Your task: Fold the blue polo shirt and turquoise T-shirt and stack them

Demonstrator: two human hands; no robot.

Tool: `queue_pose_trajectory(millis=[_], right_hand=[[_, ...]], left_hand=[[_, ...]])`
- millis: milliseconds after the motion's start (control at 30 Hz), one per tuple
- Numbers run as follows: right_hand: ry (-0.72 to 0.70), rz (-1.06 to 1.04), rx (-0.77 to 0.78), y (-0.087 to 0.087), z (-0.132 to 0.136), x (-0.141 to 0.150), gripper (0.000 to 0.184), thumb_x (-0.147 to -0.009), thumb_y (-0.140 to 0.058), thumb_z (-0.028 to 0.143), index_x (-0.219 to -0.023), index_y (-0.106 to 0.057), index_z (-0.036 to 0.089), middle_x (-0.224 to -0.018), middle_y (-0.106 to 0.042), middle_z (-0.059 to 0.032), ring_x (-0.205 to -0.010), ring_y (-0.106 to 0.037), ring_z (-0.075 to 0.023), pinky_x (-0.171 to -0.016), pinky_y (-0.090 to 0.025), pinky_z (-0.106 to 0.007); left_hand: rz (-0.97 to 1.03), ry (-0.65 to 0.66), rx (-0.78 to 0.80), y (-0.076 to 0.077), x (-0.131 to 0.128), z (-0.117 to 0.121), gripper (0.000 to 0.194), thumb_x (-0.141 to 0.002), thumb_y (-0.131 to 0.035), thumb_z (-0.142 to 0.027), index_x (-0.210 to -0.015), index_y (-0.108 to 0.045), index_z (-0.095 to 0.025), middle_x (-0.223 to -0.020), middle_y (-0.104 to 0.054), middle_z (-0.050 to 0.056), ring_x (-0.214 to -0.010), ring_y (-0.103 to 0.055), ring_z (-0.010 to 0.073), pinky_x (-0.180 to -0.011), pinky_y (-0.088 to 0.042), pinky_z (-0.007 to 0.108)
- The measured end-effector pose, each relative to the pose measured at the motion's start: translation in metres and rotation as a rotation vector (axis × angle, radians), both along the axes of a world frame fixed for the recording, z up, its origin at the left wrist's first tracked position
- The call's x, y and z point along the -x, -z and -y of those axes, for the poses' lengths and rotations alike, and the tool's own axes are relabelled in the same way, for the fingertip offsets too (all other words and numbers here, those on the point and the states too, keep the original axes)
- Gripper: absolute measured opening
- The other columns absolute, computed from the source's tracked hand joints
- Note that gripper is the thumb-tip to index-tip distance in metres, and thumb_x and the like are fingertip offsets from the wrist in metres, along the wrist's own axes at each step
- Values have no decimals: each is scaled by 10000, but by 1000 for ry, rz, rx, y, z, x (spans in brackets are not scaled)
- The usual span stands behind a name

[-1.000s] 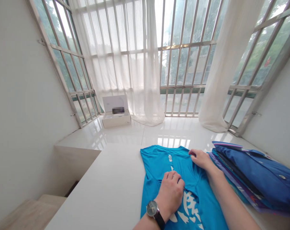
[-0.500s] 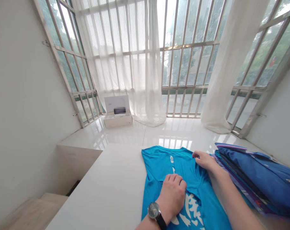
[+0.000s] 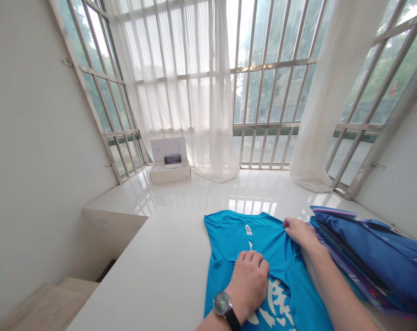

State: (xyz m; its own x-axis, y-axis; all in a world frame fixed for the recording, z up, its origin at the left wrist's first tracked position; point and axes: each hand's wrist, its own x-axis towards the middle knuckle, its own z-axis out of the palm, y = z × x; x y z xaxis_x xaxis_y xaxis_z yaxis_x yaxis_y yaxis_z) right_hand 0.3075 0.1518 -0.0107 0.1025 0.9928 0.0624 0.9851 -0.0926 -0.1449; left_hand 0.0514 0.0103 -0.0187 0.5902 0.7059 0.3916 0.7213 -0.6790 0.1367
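Observation:
A bright blue T-shirt (image 3: 225,239) with white printed characters lies spread on the white surface, its collar away from me. My left hand (image 3: 251,276), with a wristwatch (image 3: 222,303) on the wrist, rests on the middle of the shirt. Its fingers are curled into the fabric and the fingertips are hidden under the hand. At the shirt's far right shoulder, my right hand (image 3: 301,233) pinches the edge of the cloth between thumb and fingers. Between the hands the fabric shows slight folds.
To the right sits a stack of folded clothes (image 3: 374,248), dark blue on top. An open white box (image 3: 170,174) with a dark item stands on the window ledge (image 3: 181,195). Behind are sheer curtains (image 3: 208,115) and barred windows. The table's left edge drops away.
My right hand has shifted slightly to the right, drawing the shirt's shoulder edge with it. My left hand stays at about the same place on the shirt.

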Motion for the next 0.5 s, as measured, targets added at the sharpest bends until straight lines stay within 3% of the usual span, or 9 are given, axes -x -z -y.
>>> queue_pose_trajectory(millis=[167,300,400,500], right_hand=[[-32,20,-61,-21,4,16,363,-796,-469,109,-1066,-702,177,-1134,-682,-149,-1040,-637,-282,-821,-446,-350],[-161,-16,-125,-32,24,42,373,-891,-414,203,-1177,-653,184,-1269,-633,-123,-1142,-599,-236,-959,-436,-316],[-240,-20,-123,-20,50,62,413,-945,-408,323,-1269,-616,175,-1357,-599,-120,-1235,-558,-229,-1059,-395,-311],[-249,1,-94,1,73,72,528,-950,-432,408,-1382,-543,127,-1481,-500,-164,-1391,-424,-292,-1163,-299,-403]], left_hand=[[4,5,2,0,0,-1,169,-941,-440,-154,-1029,-582,-176,-1099,-638,70,-1047,-580,233,-941,-514,398],[-13,24,26,0,0,1,193,-924,-448,-118,-1040,-593,-170,-1117,-643,81,-1075,-591,235,-973,-509,393],[-45,29,21,-6,4,6,240,-920,-451,-116,-1114,-587,-152,-1278,-597,134,-1226,-540,282,-1054,-461,442],[-71,20,33,-24,13,4,315,-919,-468,-135,-1222,-555,-143,-1431,-497,169,-1353,-439,317,-1110,-405,478]])
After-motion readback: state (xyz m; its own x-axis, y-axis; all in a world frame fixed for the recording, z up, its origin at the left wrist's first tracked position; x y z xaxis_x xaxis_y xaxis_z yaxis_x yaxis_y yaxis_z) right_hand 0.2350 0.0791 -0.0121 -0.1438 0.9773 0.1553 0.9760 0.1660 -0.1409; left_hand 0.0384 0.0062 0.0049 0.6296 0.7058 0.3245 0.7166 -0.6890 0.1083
